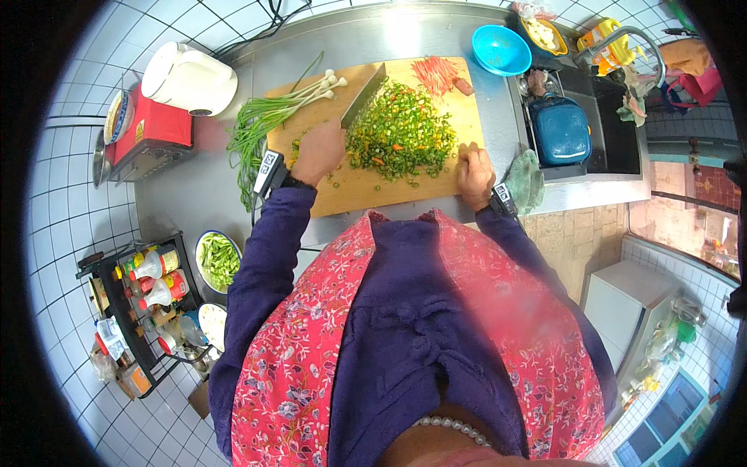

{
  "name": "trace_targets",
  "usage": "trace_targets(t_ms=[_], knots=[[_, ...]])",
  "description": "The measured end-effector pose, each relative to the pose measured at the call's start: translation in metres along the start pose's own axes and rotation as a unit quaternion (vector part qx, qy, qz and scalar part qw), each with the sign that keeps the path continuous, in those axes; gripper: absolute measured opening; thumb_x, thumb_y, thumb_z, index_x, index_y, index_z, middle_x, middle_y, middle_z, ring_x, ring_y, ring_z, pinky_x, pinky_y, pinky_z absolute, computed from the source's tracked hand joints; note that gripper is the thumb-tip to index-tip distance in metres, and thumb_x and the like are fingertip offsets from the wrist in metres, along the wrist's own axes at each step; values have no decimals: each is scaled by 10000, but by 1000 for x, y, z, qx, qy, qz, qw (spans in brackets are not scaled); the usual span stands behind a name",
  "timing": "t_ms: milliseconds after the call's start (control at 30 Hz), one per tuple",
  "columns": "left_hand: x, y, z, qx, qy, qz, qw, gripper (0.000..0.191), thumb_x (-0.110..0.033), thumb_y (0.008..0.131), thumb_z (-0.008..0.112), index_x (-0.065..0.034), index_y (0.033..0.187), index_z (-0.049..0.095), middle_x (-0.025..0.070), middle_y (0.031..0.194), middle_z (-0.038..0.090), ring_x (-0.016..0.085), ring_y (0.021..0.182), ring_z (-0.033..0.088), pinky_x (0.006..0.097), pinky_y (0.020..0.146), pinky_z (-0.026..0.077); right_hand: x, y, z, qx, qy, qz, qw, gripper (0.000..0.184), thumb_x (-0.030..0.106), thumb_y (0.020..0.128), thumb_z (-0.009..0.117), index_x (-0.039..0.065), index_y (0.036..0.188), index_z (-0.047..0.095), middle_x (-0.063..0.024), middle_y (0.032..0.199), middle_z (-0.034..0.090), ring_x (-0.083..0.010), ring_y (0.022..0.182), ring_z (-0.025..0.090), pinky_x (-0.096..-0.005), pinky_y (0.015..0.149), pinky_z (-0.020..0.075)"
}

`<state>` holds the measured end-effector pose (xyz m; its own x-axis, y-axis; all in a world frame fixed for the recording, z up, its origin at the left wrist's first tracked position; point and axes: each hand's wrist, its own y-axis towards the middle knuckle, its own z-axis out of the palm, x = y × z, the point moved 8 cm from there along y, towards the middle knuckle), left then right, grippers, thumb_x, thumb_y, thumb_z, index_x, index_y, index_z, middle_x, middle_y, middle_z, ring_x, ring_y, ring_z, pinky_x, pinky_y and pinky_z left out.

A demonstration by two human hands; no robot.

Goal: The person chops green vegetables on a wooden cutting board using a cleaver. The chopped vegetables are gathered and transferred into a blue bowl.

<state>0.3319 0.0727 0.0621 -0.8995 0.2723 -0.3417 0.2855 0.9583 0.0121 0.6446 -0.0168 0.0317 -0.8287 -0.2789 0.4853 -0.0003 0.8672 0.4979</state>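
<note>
My left hand (322, 150) grips a cleaver (365, 96), its blade slanting away from me at the left side of a heap of chopped green and red peppers (402, 131). The heap lies on a wooden cutting board (327, 195). At the board's near right corner, my right hand (475, 174) curls its fingers over the edge. Thin pinkish shreds (435, 75) and a small reddish chunk (464, 87) occupy the far right of the board. Green stalks with white bulbs (274, 112) lie across its far left, their leaves hanging over onto the counter.
Behind the board's right side are a blue bowl (502, 51) and a yellow basket (543, 35). A sink (613, 128) holds a blue basin (560, 129); a green cloth (525, 181) lies before it. At left are a white jug (192, 80), a bowl of sliced greens (218, 261) and a bottle rack (157, 292).
</note>
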Motion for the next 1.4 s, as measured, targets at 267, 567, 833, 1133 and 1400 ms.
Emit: trace_targets(t_ms=[267,567,833,1133,1400], knots=[[11,7,35,33,3,-48,998,207,-193,894,535,6,895,591,250,776,634,434,727,613,529,662,477,-2,-1,3,-5,10,-4,1000,114,13,756,634,53,843,573,-147,803,554,-348,734,572,-435,624,476],[-1,10,22,12,49,8,999,95,-97,845,523,-13,884,543,220,737,634,405,729,638,504,620,507,-2,-2,1,8,-6,8,1000,118,18,752,626,56,850,573,-147,804,552,-348,747,575,-437,633,479],[10,19,26,-9,10,15,1000,105,-120,856,525,-21,880,548,217,728,630,400,703,627,518,616,501,-6,-2,3,27,-3,29,999,97,13,780,602,42,872,589,-171,831,554,-371,788,568,-430,674,477],[1,14,35,33,41,-7,999,136,-156,873,528,-25,885,560,210,762,636,397,715,629,493,625,502,-2,-1,-2,3,7,8,1000,70,18,800,592,39,865,577,-167,820,556,-365,750,568,-424,640,477],[5,53,4,-26,65,32,997,91,-105,859,512,-21,870,544,217,729,629,391,682,634,495,579,494,-2,1,-5,4,14,20,1000,86,0,783,583,43,858,581,-165,818,556,-365,752,569,-432,650,480]])
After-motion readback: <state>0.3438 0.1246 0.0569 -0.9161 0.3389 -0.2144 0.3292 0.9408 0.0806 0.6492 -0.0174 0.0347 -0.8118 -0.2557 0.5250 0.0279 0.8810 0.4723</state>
